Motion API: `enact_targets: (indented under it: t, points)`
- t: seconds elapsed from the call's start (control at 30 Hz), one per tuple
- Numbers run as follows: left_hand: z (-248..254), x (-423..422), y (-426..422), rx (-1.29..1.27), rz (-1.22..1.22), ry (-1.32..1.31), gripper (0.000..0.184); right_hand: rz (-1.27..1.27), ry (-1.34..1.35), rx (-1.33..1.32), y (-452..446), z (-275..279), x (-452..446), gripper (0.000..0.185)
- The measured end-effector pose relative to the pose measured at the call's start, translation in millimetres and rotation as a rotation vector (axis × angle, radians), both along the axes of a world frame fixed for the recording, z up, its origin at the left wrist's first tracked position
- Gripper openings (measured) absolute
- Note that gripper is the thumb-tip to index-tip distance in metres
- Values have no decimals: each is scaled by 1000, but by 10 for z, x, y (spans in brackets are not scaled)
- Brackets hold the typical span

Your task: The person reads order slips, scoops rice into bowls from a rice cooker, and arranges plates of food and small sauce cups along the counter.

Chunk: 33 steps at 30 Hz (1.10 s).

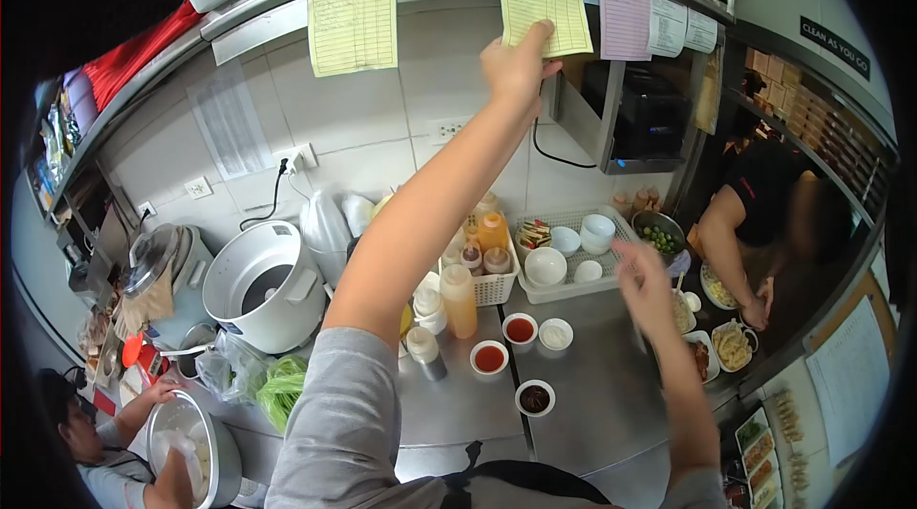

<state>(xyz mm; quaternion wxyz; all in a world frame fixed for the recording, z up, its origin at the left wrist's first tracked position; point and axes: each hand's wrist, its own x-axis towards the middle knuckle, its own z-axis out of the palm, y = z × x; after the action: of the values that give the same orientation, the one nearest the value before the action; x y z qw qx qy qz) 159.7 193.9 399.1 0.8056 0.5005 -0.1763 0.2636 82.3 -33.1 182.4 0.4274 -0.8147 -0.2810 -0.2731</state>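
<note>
My left hand [521,65] reaches up to the metal shelf edge, its thumb on the front of a yellow order slip [544,1] and its fingers behind the paper. A second yellow slip [352,25] hangs to the left. My right hand [646,287], slightly blurred, is over the counter beside a white basket [564,289] of small bowls. Its index finger is stretched out, and I see nothing in it. Below on the steel counter sit red sauce cups [489,357], a white sauce cup [555,334] and a dark sauce cup [535,398].
Squeeze bottles [459,304] stand mid-counter, with a white rice cooker [265,287] to their left. One person [105,442] at lower left works in a pot [224,461]. Another person's arm [723,232] is at right near food bowls [733,347]. A pink slip [624,20] hangs above.
</note>
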Motion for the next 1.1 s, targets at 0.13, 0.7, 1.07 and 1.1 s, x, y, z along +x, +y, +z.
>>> enact_targets:
  t: [0.13,0.7,1.07,1.1]
  points:
    - [-22,169,-76,90,-51,-18,58,88,260,87,-58,-577,-889,31]
    - [252,-599,1929,580,700,-232,32,14,749,205,189,-1828,-2569,12]
    - [345,-297,1141,682,796,-159,49,43,596,191,180,-1764,-2600,17]
    - [371,-236,1123,689,832,-195,50,25,610,215,164,-1747,-2629,17]
